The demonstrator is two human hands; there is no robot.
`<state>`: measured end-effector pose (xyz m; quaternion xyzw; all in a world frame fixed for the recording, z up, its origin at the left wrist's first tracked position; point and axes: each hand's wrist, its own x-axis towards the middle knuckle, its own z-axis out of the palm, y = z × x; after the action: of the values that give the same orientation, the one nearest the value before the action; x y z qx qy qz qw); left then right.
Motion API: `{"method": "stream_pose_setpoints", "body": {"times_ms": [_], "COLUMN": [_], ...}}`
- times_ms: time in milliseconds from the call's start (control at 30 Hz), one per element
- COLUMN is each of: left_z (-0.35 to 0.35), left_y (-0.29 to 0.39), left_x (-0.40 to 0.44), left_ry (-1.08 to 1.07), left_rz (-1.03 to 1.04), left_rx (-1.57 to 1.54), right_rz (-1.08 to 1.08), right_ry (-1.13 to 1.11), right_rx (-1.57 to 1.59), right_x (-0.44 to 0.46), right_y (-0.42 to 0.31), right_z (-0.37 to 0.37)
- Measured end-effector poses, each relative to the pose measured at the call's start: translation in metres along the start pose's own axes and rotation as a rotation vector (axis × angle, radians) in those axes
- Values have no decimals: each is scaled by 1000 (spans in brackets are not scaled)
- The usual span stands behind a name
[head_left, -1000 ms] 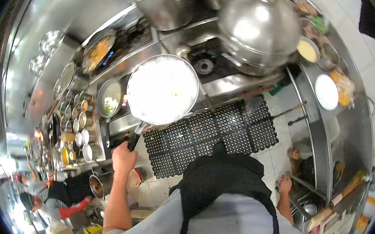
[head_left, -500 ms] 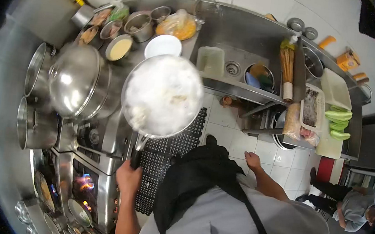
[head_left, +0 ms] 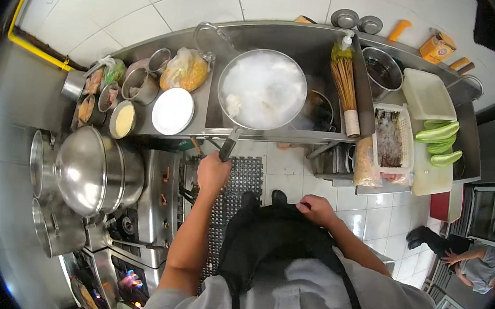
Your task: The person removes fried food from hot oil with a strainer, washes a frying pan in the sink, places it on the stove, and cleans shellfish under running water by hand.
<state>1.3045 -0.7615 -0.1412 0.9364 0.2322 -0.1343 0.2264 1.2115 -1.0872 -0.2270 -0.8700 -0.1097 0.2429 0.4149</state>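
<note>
My left hand [head_left: 213,174] is closed around the dark handle of a round metal pan [head_left: 237,124]. The pan hangs over the sink [head_left: 229,39], full of steaming, cloudy white liquid. A pale lump floats at its left side; steam blurs the rest. My right hand [head_left: 316,210] rests by the front of my black apron [head_left: 274,246], fingers curled in and nothing seen in them. Left of the pan, a white plate [head_left: 173,111] lies on the steel counter. Inside the sink, a metal bowl [head_left: 318,109] is partly hidden by the pan.
A large domed steel pot [head_left: 100,170] stands on the stove at left, where burner flames [head_left: 131,280] show. Skewers [head_left: 342,86], a basket of shrimp-like pieces [head_left: 408,140] and green vegetables [head_left: 440,137] are at right. Another person [head_left: 478,266] is at far right.
My left hand has carried the pan right and away from me, from beside the stove to over the sink. My right hand has moved in against the apron. The view has shifted.
</note>
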Motion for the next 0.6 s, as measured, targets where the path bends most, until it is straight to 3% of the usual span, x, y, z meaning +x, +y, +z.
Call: {"method": "stream_pose_setpoints", "body": {"times_ms": [67, 300, 467, 567, 600], "left_z": [7, 35, 42, 52, 70], "left_y": [8, 17, 21, 11, -1], "left_x": [8, 19, 16, 32, 41], "left_ry": [12, -80, -148, -394, -375], "left_rz": [31, 103, 105, 109, 206], "left_rx": [1, -94, -196, -215, -178], "right_rz": [-84, 359, 333, 367, 378], "right_ry": [55, 46, 185, 212, 222], "right_rx": [38, 21, -42, -40, -34], "right_x": [0, -18, -36, -40, -40], "right_y": [5, 26, 47, 47, 46], "right_z": [5, -7, -4, -3, -4]}}
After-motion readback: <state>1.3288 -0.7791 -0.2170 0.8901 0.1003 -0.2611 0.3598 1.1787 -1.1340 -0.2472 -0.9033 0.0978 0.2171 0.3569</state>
